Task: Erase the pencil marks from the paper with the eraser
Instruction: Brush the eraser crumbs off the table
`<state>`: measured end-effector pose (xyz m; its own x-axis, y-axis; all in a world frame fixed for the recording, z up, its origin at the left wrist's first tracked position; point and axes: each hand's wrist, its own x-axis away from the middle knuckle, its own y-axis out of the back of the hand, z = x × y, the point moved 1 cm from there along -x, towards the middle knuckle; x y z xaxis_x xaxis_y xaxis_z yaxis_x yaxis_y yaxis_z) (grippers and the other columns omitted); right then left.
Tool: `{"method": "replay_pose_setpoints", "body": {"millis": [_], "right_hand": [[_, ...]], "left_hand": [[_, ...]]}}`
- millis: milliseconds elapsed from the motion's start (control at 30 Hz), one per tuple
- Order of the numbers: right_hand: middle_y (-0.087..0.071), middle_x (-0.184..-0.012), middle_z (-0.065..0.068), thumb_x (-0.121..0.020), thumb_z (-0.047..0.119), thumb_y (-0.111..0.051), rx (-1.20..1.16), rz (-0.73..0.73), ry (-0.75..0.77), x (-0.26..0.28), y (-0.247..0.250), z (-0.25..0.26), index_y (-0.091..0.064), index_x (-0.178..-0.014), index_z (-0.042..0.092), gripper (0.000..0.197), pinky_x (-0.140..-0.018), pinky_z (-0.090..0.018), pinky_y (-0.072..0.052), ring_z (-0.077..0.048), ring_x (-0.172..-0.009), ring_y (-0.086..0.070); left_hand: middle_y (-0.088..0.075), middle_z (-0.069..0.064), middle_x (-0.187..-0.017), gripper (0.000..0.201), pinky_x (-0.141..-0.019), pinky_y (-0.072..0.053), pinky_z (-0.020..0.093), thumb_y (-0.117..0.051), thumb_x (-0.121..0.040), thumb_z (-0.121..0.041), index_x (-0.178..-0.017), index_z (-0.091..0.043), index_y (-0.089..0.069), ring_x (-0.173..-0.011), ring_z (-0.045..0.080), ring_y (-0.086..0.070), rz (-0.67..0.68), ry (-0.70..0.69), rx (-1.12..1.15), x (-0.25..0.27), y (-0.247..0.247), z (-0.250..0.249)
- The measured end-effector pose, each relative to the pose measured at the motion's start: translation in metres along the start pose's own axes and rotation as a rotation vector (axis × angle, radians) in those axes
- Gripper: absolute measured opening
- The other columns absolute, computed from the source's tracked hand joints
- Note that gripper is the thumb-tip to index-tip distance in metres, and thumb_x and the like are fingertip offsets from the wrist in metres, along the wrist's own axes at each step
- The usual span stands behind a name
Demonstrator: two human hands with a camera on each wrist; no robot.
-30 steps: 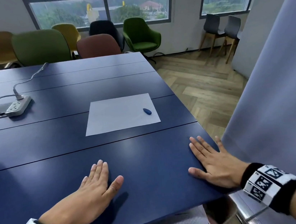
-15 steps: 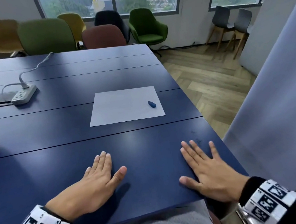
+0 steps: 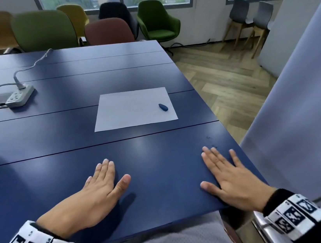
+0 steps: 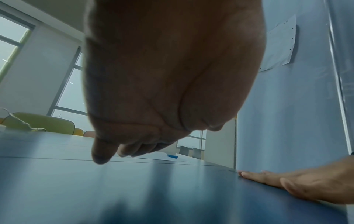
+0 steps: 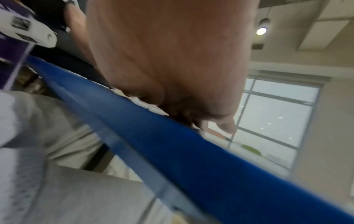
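A white sheet of paper (image 3: 133, 109) lies flat on the dark blue table (image 3: 60, 175), well beyond my hands. A small blue eraser (image 3: 163, 107) rests on the sheet near its right edge; it also shows small and far off as the eraser (image 4: 172, 156) in the left wrist view. Any pencil marks are too faint to make out. My left hand (image 3: 101, 187) lies flat on the table near the front edge, fingers straight, holding nothing. My right hand (image 3: 224, 172) lies flat the same way near the table's right corner, also seen as the right hand (image 4: 298, 187).
A white power strip (image 3: 19, 97) with a cable sits on the table at the far left. Several chairs (image 3: 45, 30) line the far side. The table's right edge (image 3: 237, 141) drops to wooden floor, and a grey-blue partition (image 3: 302, 119) stands close on the right.
Both hands stay flat on the table. The head view has tilted down and shifted, so paper and eraser sit lower in frame; the right hand has drawn slightly in from the table's right edge.
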<state>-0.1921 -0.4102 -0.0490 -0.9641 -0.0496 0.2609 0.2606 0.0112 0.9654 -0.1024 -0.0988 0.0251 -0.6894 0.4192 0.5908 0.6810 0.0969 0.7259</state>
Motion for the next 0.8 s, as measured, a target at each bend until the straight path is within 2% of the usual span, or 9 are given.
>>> {"method": "replay_pose_setpoints", "body": {"millis": [67,200,267,333,433,533,633,700,800], "right_hand": [[0.023,-0.159,0.006,-0.075,0.082,0.015,-0.019,-0.023,-0.026,0.006,0.007,0.0,0.011,-0.153,0.017,0.102,-0.114,-0.049,0.015,-0.009,-0.143,0.029],[-0.026,-0.159,-0.002,-0.091,0.074,-0.018,0.098,-0.085,0.254,0.025,-0.006,0.059,-0.037,-0.148,0.013,0.085,-0.104,-0.059,-0.016,-0.023,-0.147,-0.023],[-0.026,-0.159,0.0,-0.091,0.074,-0.02,0.102,-0.021,0.34,0.031,-0.014,0.072,-0.037,-0.148,0.015,0.084,-0.102,-0.059,-0.017,-0.024,-0.146,-0.025],[-0.019,-0.161,0.004,-0.092,0.074,-0.019,0.092,-0.039,0.291,0.028,-0.011,0.059,-0.03,-0.151,0.016,0.083,-0.105,-0.059,-0.011,-0.024,-0.148,-0.02],[0.018,-0.159,0.017,-0.085,0.077,-0.003,-0.056,-0.007,0.058,0.014,0.001,0.012,0.004,-0.154,0.026,0.087,-0.113,-0.054,0.018,-0.012,-0.147,0.02],[0.027,-0.156,0.017,-0.08,0.076,0.004,-0.096,-0.013,-0.03,0.009,0.01,-0.003,0.013,-0.153,0.024,0.09,-0.114,-0.056,0.02,-0.008,-0.14,0.036],[-0.008,-0.163,0.007,-0.091,0.074,-0.01,-0.015,-0.042,0.129,0.017,0.009,0.034,-0.019,-0.154,0.019,0.084,-0.11,-0.061,0.001,-0.016,-0.15,0.003],[-0.027,-0.158,0.005,-0.093,0.073,-0.02,0.028,-0.049,0.227,0.023,-0.006,0.049,-0.036,-0.149,0.017,0.08,-0.104,-0.062,-0.01,-0.024,-0.147,-0.021],[-0.016,-0.161,0.009,-0.093,0.073,-0.017,0.011,-0.021,0.177,0.024,-0.005,0.032,-0.026,-0.152,0.02,0.08,-0.107,-0.061,-0.003,-0.023,-0.149,-0.013]], "left_hand": [[0.034,-0.008,-0.153,0.104,-0.116,0.011,0.024,0.008,-0.063,-0.075,-0.147,-0.017,0.026,-0.137,0.002,0.031,0.004,-0.027,-0.002,0.001,0.0,-0.005],[0.035,-0.009,-0.152,0.102,-0.116,0.012,0.023,0.009,-0.064,-0.074,-0.147,-0.018,0.027,-0.137,0.002,0.031,0.012,-0.058,-0.037,-0.001,0.001,-0.016],[0.036,-0.009,-0.151,0.097,-0.115,0.012,0.023,0.009,-0.068,-0.072,-0.147,-0.018,0.027,-0.137,0.003,0.032,0.021,-0.058,-0.068,-0.003,0.002,-0.019],[0.038,-0.009,-0.15,0.077,-0.112,0.014,0.02,0.005,-0.085,-0.063,-0.142,-0.021,0.033,-0.135,0.003,0.035,0.031,-0.067,-0.117,-0.005,0.002,-0.02],[0.042,-0.01,-0.147,0.057,-0.104,0.02,0.014,-0.001,-0.099,-0.05,-0.124,-0.038,0.048,-0.129,0.001,0.041,0.034,-0.07,-0.151,-0.006,0.004,-0.019],[0.039,-0.004,-0.151,0.07,-0.113,0.014,0.023,0.004,-0.089,-0.059,-0.136,-0.02,0.038,-0.135,0.007,0.036,0.046,-0.062,-0.19,-0.011,0.006,-0.027],[0.038,-0.007,-0.15,0.108,-0.117,0.011,0.025,0.017,-0.06,-0.082,-0.145,-0.017,0.03,-0.137,0.006,0.033,0.043,-0.107,-0.187,-0.012,0.009,-0.039],[0.036,-0.008,-0.152,0.107,-0.116,0.011,0.024,0.013,-0.061,-0.078,-0.147,-0.017,0.027,-0.138,0.003,0.031,0.036,-0.111,-0.201,-0.014,0.011,-0.047],[0.035,-0.007,-0.153,0.098,-0.116,0.011,0.024,0.008,-0.07,-0.073,-0.148,-0.017,0.026,-0.138,0.003,0.031,0.032,-0.117,-0.223,-0.019,0.014,-0.059]]}}
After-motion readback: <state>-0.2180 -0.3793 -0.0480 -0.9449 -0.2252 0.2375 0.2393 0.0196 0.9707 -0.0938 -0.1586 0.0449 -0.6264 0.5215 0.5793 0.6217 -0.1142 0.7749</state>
